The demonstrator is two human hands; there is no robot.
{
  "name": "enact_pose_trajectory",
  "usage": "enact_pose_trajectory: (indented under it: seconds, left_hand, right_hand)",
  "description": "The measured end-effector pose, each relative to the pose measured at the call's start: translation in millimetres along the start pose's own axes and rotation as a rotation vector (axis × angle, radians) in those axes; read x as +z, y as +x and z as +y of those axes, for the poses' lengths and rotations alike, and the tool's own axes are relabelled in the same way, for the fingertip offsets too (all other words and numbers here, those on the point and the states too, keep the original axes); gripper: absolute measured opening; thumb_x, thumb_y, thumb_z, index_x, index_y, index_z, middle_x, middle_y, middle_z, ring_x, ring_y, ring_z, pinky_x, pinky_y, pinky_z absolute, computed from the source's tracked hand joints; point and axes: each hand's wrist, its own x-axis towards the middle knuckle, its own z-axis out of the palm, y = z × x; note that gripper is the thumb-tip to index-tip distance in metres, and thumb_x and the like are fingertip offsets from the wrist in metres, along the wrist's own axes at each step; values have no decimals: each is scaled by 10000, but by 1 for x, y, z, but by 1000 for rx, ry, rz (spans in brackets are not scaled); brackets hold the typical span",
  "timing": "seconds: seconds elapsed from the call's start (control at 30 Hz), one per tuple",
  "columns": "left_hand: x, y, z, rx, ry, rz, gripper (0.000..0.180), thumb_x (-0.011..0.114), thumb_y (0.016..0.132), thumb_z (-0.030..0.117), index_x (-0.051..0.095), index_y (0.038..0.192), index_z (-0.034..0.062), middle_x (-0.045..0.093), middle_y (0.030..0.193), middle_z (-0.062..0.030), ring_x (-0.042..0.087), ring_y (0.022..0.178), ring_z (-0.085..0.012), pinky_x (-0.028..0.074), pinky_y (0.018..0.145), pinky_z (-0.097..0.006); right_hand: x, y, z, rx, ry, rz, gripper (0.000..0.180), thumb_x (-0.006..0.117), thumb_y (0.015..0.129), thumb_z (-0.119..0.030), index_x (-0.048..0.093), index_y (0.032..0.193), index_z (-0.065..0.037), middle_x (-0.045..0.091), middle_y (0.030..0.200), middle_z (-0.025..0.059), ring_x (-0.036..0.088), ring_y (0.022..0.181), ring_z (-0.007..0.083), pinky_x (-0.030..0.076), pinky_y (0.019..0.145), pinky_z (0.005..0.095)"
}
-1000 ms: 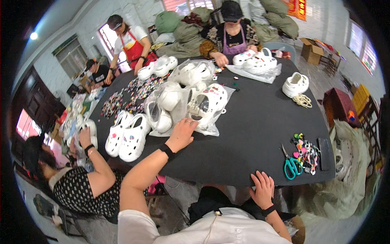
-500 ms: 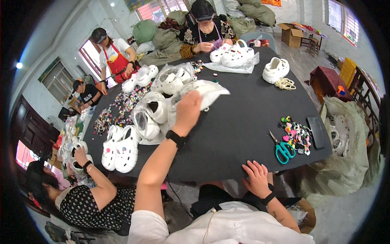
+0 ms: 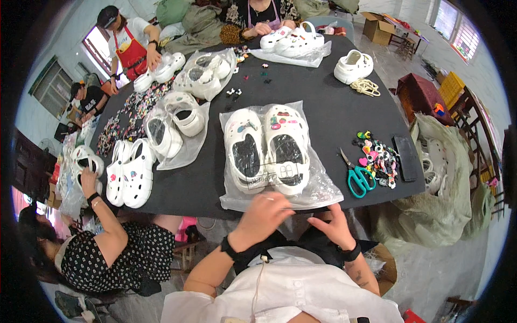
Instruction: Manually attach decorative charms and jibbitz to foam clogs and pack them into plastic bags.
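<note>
A pair of white clogs [image 3: 246, 124] with colourful charms lies in a clear plastic bag [image 3: 320, 188], flat on the table right before me. My left hand [image 3: 263, 219] is at the bag's near edge, its fingers stretched to the right over the plastic. At the bag's near right corner is my right hand [image 3: 335, 229], thumb and fingers apart. Neither hand visibly grips anything. Right of the bag lie teal-handled scissors [image 3: 360, 182] and a small heap of shoe charms [image 3: 379, 161].
On the black table [image 3: 334, 129], more bagged clogs [image 3: 186, 116] and an unbagged white pair [image 3: 131, 175] stand left. A dark case [image 3: 405, 158] lies right; a white clog [image 3: 354, 67] with cord [image 3: 365, 87] stands far right. Co-workers sit and stand around. A large sack [image 3: 439, 188] stands right.
My left hand has come back from the bagged clogs at left, and a bagged pair now lies before me. My right hand has moved slightly left at the table edge.
</note>
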Motion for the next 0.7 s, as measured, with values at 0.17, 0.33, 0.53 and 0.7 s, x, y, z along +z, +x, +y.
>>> enact_pose_trajectory:
  seconds: [0.17,0.33,0.53,0.7]
  left_hand:
    - [-37,-67,-49,-697,-39,579,329,656,918,182,521,1178,33,545,1180,-109,547,1059,-230,437,891,-346]
    - [-30,-110,-63,-896,-618,449,416,616,970,223,437,1293,32,590,1064,-38,549,909,-100,445,775,-248]
    - [-21,-106,-37,-1046,-893,273,189,657,945,227,682,990,45,654,803,31,539,668,-42,416,634,-211]
    - [-13,-120,-29,-973,-992,141,215,626,963,201,700,1046,17,661,872,18,542,737,-62,444,692,-223]
  right_hand:
    - [-21,6,-4,328,852,-2,241,566,986,-181,547,1113,23,695,967,163,674,851,214,537,810,331]
    - [-22,15,-5,475,790,231,265,535,1013,-215,585,847,-15,690,775,155,649,634,194,514,644,291]
    - [-39,15,-3,357,721,363,237,572,991,-184,612,822,-23,659,703,89,585,586,133,465,588,255]
    - [-34,10,3,330,775,391,222,549,1002,-192,627,900,-10,659,735,78,600,626,133,485,601,262]
